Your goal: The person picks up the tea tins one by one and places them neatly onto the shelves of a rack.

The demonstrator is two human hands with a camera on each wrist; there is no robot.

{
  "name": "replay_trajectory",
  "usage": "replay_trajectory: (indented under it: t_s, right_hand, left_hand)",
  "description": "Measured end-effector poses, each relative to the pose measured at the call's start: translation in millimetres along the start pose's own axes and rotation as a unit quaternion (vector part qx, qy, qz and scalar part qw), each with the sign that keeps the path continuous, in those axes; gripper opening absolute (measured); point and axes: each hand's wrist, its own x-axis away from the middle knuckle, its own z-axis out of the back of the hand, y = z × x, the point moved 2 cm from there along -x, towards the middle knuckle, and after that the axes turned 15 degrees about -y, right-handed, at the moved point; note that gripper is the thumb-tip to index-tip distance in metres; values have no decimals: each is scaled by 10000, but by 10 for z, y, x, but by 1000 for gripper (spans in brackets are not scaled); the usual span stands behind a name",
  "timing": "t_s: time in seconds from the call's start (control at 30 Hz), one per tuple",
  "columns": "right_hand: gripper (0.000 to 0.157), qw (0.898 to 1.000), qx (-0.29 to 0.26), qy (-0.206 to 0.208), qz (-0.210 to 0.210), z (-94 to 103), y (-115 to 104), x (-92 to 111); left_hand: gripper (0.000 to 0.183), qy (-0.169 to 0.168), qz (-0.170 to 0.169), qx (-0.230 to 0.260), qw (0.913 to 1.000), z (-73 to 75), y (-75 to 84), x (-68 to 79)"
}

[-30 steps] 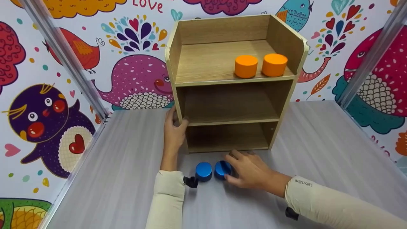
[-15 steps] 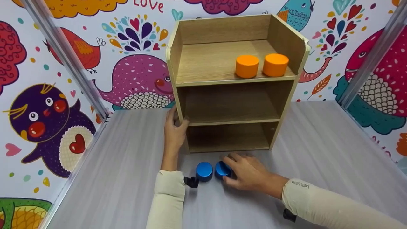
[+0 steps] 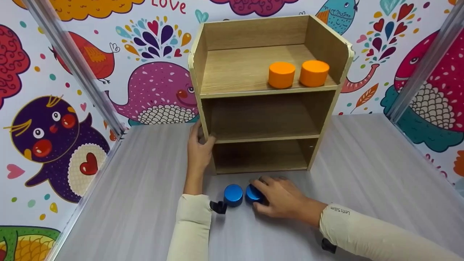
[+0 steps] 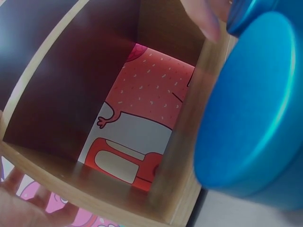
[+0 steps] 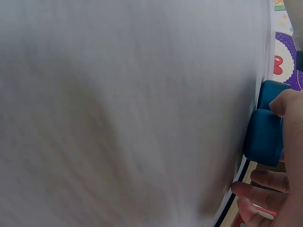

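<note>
A wooden shelf unit (image 3: 239,72) stands upright, and my left hand (image 3: 198,150) grips its left side panel with the thumb at the front edge. Two short blue cylinders stand side by side in front of it. My right hand (image 3: 281,195) holds the right blue cylinder (image 3: 253,194) from its right side, thumb nearer me and index finger on the far side. The left blue cylinder (image 3: 233,195) stands a small gap away, untouched; it looms large in the left wrist view. The right wrist view shows the held cylinder (image 5: 263,137) beside my thumb and fingers.
Two orange cylinders, one (image 3: 281,76) left of the other (image 3: 314,74), sit at the right front of the top shelf. Cartoon-printed walls (image 3: 159,90) and metal posts (image 3: 72,61) enclose the grey tabletop (image 3: 145,203).
My right hand has shifted slightly left and covers more of the right blue cylinder. The left hand keeps its place on the shelf unit.
</note>
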Motion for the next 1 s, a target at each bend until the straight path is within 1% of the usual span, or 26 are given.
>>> replay_trajectory:
  t_s: [0.2,0.27,0.43,0.73,0.93,1.0]
  right_hand:
    - [60,10000,-58,-66,-32,-21,5,-9]
    - [60,10000,-48,-59,-17,-28,5,-8]
    - [61,10000,-25,-87,-30,-35,2,-3]
    - [62,9999,-29,-156,-26,-43,-14,-11]
    - [60,9995,190,223,100,-58,-14,-9]
    - [60,9992,239,285,129,-59,-18,-6]
  left_hand:
    - [65,-36,38,77,10000,31,-250,-101]
    - [66,-47,43,69,10000,34,-292,-109]
    - [67,-78,-19,85,9999,41,-321,-107]
    - [65,-82,-48,9,10000,52,-304,-97]
    - [65,-69,-201,-58,9998,46,-312,-110]
    - [65,-58,-218,-87,9997,47,-315,-105]
